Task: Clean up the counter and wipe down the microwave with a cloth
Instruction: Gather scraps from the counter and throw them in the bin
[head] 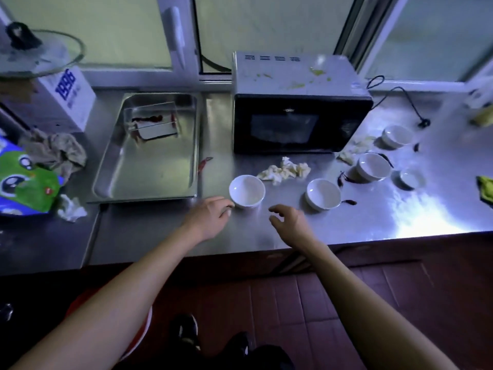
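Both my hands reach out: left hand (210, 218) touches the small white ceramic bowl (247, 191) beside its fingertips, holding nothing; right hand (289, 222) hovers loosely curled, empty.

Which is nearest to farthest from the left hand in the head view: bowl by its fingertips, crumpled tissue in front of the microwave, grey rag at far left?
From the left hand:
1. Bowl, right at the fingertips.
2. Crumpled tissue, beyond the bowl, in front of the microwave.
3. Grey rag, far left beside the steel tray.
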The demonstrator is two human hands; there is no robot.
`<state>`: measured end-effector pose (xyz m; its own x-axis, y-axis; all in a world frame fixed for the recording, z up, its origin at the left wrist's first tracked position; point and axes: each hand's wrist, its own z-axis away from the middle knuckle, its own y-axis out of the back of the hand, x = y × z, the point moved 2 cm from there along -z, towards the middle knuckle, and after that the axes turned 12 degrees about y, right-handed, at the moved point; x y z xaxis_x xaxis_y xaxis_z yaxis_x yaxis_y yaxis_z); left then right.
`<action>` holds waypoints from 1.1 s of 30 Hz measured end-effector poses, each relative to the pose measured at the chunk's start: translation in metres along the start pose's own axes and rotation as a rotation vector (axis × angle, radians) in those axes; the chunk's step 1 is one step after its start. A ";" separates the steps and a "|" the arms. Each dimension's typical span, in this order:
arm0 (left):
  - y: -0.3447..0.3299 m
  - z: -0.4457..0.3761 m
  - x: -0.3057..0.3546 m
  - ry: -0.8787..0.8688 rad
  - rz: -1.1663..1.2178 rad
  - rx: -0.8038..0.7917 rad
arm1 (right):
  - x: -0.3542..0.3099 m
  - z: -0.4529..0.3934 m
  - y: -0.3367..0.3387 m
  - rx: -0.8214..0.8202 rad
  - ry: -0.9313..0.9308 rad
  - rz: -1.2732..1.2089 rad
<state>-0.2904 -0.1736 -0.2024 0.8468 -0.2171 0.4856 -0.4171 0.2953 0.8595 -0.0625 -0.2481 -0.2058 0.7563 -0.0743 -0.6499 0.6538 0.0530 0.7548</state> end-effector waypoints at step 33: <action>-0.122 -0.253 0.091 -0.163 -0.215 -0.188 | 0.143 -0.164 0.098 0.019 -0.166 0.142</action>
<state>-0.0791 0.0061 -0.3034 0.8386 -0.4344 0.3286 -0.1535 0.3903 0.9078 0.1131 -0.0905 -0.2390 0.8257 -0.2304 -0.5148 0.5394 0.0556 0.8402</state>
